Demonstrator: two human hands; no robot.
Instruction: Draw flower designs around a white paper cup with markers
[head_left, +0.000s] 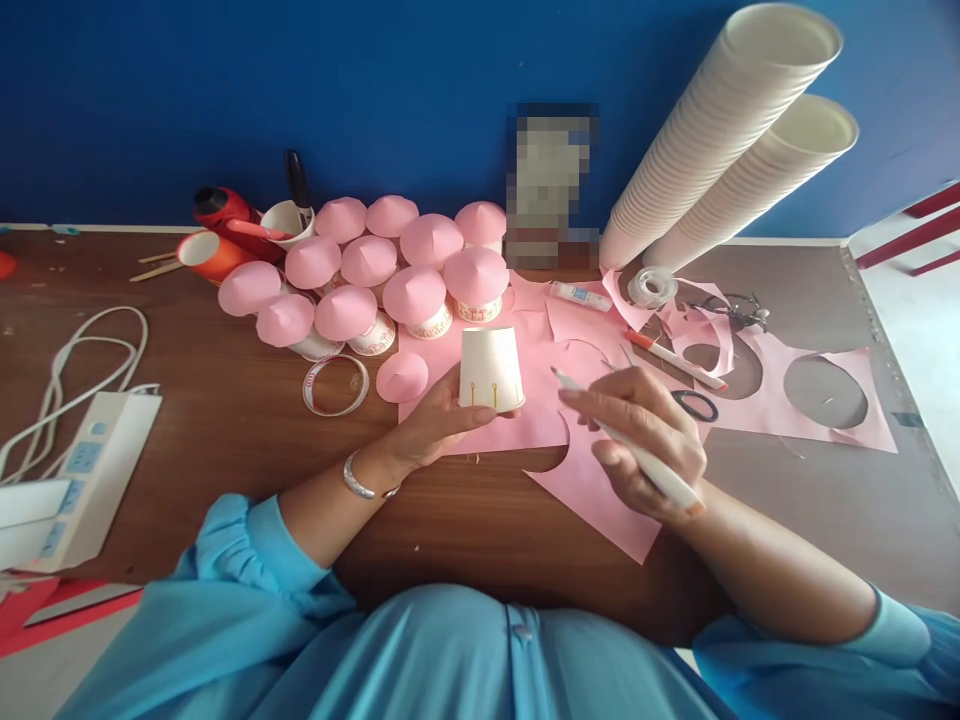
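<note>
Holding a white paper cup point(491, 360) upside down in the left hand point(435, 420), with the thumb across the front by the wide rim and the other fingers partly hidden beneath. Gripping a slim marker point(667, 480) in the right hand point(649, 440), to the right of the cup, with fingers closed around the barrel and the tip aimed cupward but not touching.

Judging by the yellow strokes low on the wall, probably partway through drawing a row of marks. Calls next for bringing the tip leftward to the cup, perhaps after turning it slightly, and keeping the thumb off fresh ink.

Hemmed in left of the cup by a loose pink cone point(403, 377), and behind-left by cone-topped cups point(416, 295). Right of the cup, mind the curved cut edges of the pink paper point(615, 490) and the scissors point(681, 398) near the right hand. Roomiest on the cup's near side, over the brown worktop point(435, 540).
</note>
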